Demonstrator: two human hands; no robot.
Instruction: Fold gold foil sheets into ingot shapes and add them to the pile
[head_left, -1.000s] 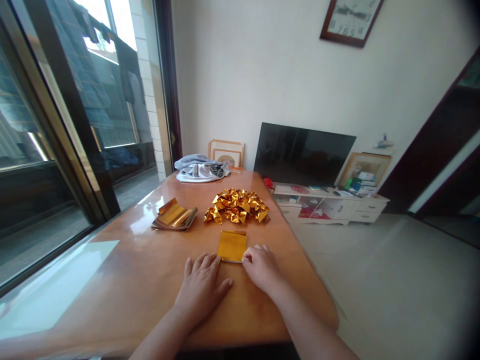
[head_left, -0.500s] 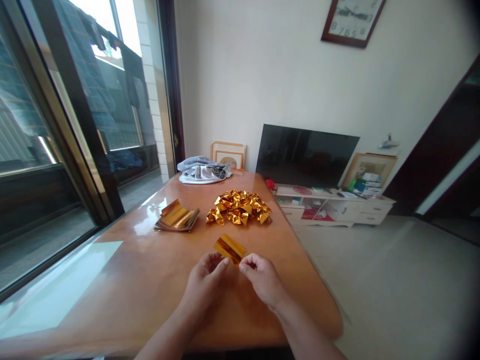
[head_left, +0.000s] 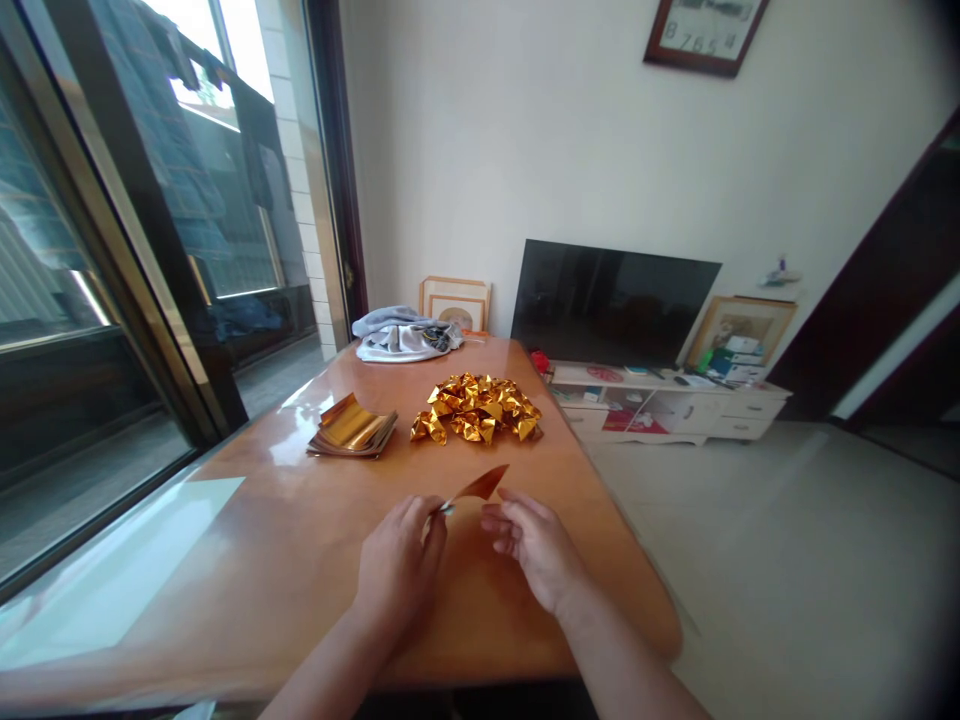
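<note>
A sheet of gold foil paper [head_left: 482, 484] is pinched at its left end by my left hand [head_left: 401, 550], thumb against fingers. It stands tilted above the table, its free end pointing up and to the right. My right hand [head_left: 534, 540] is just right of the sheet, fingers partly curled and apart, with nothing seen in them. Beyond my hands lies a heap of folded gold foil pieces [head_left: 480, 408]. Left of the heap rests a stack of flat gold foil sheets [head_left: 352, 428], the top one curling up.
All this is on a brown wooden table [head_left: 285, 560]. Grey cloth [head_left: 405, 335] lies at its far end, and a pale sheet [head_left: 142, 560] at its left. A television [head_left: 615, 305] and a white cabinet [head_left: 690, 412] stand beyond the right edge. A sliding glass door [head_left: 112, 300] is on the left.
The foil sheet was held in both hands and lay flatter. Now my right hand has let go of it, and the sheet has turned in my left hand with its free end raised.
</note>
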